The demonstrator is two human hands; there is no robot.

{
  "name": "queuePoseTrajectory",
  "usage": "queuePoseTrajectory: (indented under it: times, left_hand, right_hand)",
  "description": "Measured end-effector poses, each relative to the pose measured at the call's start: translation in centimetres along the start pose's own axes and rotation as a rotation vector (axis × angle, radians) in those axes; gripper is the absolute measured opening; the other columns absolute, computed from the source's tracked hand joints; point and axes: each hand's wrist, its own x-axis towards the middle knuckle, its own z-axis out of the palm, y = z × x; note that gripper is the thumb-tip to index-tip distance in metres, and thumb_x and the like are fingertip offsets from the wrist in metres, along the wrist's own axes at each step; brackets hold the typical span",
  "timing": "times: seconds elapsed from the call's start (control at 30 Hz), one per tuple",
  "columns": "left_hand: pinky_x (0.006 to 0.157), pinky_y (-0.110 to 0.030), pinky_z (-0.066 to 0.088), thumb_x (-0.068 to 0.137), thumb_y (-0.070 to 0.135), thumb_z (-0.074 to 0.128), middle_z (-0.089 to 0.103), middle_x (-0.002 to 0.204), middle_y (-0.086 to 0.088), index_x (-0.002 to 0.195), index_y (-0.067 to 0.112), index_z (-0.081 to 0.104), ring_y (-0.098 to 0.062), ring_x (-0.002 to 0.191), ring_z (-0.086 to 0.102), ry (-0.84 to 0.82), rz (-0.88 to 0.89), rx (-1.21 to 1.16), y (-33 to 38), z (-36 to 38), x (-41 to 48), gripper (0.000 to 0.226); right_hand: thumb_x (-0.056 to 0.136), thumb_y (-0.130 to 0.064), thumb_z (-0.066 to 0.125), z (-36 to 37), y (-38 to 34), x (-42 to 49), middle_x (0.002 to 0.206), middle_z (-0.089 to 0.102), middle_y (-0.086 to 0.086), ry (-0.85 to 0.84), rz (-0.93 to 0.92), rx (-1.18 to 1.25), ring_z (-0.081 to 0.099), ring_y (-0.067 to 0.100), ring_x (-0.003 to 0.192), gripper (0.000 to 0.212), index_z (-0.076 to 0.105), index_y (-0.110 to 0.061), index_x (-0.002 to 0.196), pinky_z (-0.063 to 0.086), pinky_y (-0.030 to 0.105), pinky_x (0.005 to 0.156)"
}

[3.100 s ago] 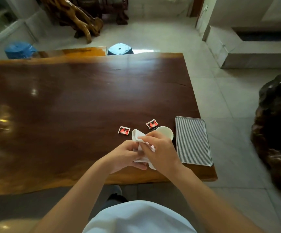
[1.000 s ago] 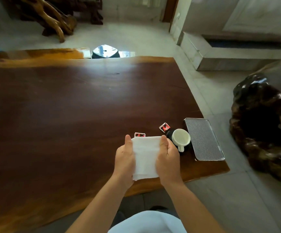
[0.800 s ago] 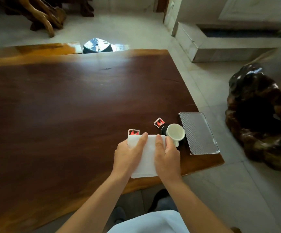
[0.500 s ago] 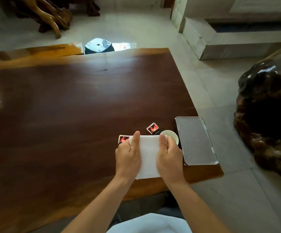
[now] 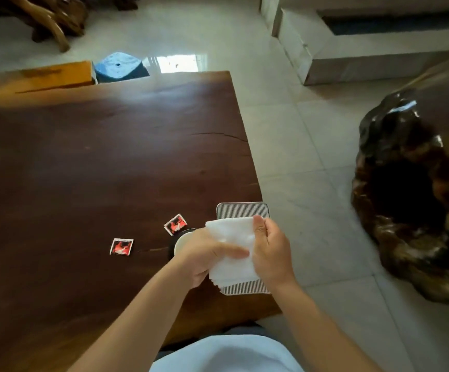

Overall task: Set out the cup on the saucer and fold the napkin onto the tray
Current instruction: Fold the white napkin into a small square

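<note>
You have one napkin (image 5: 231,253), one tray (image 5: 242,210), one cup (image 5: 181,241) and two small red-and-black packets, one (image 5: 175,224) just behind the cup and the other (image 5: 121,247) further to the left on the worktop (image 5: 97,170). Of the cup you see only a part of the pale rim, and a dark edge under it may be the saucer (image 5: 170,249); your left wrist hides the rest, so I cannot tell this for sure.

The napkin is white and folded into a thick rectangle, with several layers showing at its near edge. It is over the ribbed metal tray, which stands at the right edge of the worktop; only the far and near ends of the tray show around it. Whether the napkin already lies on the tray or is just above it, I cannot tell.

Your left hand (image 5: 204,253) has its grip closed on the left side of the napkin, with one finger stretched across the top. Your right hand (image 5: 271,251) is clamped on the right side, the thumb on top near the far corner.
</note>
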Motion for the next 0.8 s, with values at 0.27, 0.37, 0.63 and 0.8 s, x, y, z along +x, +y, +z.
queuePoseTrajectory:
  times: [0.27, 0.37, 0.63, 0.8]
  left_hand:
    - [0.063, -0.039, 0.061, 0.091, 0.024, 0.072, 0.072, 0.108, -0.010, 0.111, 0.022, 0.068, -0.026, 0.096, 0.072, -0.004, -0.161, -0.139, -1.6, -0.2, 5.0, 0.021]
    - [0.059, -0.032, 0.060, 0.094, 0.023, 0.068, 0.072, 0.109, -0.009, 0.115, 0.018, 0.065, -0.021, 0.087, 0.075, 0.086, -0.139, -0.194, -2.5, 0.1, 7.3, 0.021]
    - [0.080, -0.034, 0.062, 0.095, -0.011, 0.053, 0.065, 0.125, -0.016, 0.130, -0.004, 0.054, -0.029, 0.111, 0.067, 0.117, -0.177, -0.291, -2.2, -0.1, 12.8, 0.036]
    - [0.096, -0.039, 0.056, 0.095, -0.010, 0.053, 0.061, 0.130, -0.019, 0.132, -0.008, 0.053, -0.031, 0.117, 0.063, 0.210, -0.228, -0.148, -2.3, 0.3, 17.2, 0.037]
  right_hand:
    - [0.102, -0.035, 0.046, 0.8, 4.1, 4.4, 0.091, 0.069, 0.009, -0.149, 0.447, 0.161, 0.064, 0.022, 0.079, 0.029, 0.062, -0.013, 0.094, 0.054, 0.038, 0.071]
    - [0.098, -0.029, 0.055, 0.6, 4.9, 6.1, 0.105, 0.070, 0.010, -0.402, 0.653, 0.301, 0.070, 0.026, 0.092, 0.017, 0.061, -0.017, 0.108, 0.059, 0.038, 0.067]
    - [0.094, -0.003, 0.061, 0.8, 7.5, 10.9, 0.113, 0.067, 0.015, -0.443, 0.806, 0.317, 0.074, 0.028, 0.088, 0.029, 0.056, -0.007, 0.122, 0.062, 0.034, 0.067]
    - [0.092, 0.013, 0.053, 2.3, 9.2, 13.2, 0.107, 0.065, 0.022, -0.329, 0.812, 0.324, 0.069, 0.029, 0.083, 0.038, 0.050, 0.007, 0.129, 0.061, 0.033, 0.068]
